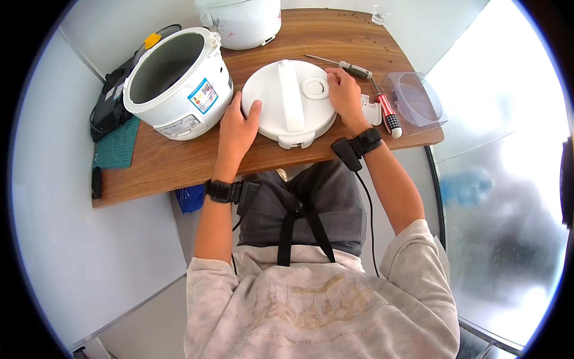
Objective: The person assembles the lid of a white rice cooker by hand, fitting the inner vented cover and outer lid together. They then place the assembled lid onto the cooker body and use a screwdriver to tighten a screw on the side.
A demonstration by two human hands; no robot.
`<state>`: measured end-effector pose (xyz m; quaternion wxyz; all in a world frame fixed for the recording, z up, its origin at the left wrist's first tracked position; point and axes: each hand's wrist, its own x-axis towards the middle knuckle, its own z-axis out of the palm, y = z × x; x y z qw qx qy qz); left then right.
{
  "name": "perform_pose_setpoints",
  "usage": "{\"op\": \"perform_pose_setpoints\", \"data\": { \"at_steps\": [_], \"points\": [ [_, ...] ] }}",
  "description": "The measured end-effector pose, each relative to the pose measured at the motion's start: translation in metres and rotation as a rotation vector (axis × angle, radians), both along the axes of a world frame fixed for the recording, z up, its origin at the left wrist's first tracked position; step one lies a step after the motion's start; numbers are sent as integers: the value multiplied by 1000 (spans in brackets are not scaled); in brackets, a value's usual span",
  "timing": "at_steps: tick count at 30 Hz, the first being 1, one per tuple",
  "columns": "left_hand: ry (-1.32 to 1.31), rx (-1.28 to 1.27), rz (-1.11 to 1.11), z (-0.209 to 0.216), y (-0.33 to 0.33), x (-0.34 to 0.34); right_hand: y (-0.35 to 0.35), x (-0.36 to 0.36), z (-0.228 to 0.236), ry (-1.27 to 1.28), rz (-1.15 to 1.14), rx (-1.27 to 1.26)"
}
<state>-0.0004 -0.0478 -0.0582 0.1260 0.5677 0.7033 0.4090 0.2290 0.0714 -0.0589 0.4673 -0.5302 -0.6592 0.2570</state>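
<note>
A round white rice cooker lid [269, 90], with a raised bar across its top and an oval vent piece [315, 88] on the right, lies flat on the wooden table. My left hand [238, 130] grips its left rim, the thumb over the edge and the fingers along the side. On the opposite side, my right hand [347, 99] curls round the right rim, its fingertips partly hidden. To the left stands the white rice cooker body [212, 99], uncovered and hollow. Beside my right wrist lies a small white plastic part [372, 112].
Right of the lid lie a red-and-black-handled screwdriver [390, 115], a grey-handled screwdriver [356, 69] and a clear plastic box [417, 102]. Another white cooker [242, 24] stands at the back. A black bag [107, 105] and green mat [119, 146] occupy the left. Small screws dot the far right.
</note>
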Motion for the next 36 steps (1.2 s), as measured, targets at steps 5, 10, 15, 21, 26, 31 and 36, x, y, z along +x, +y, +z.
{"op": "perform_pose_setpoints", "data": {
  "at_steps": [5,10,15,21,26,31,36],
  "points": [
    [-146,-48,-87,8,-14,0,1,2,0,-8,2,-48],
    [-198,-96,-156,10,-21,-2,-3,1,2,45,-4,-78],
    [-205,-51,-151,4,-22,-4,-9,3,7,19,31,-87],
    [-165,-15,-193,6,-23,-1,-6,10,0,62,85,-64],
    [-177,106,-212,6,-22,5,1,16,-11,219,158,-129],
    [-179,51,-226,6,-22,2,2,18,-14,225,175,-145],
    [-191,6,-316,8,-27,-1,-11,13,3,116,119,-137]
  ]
}}
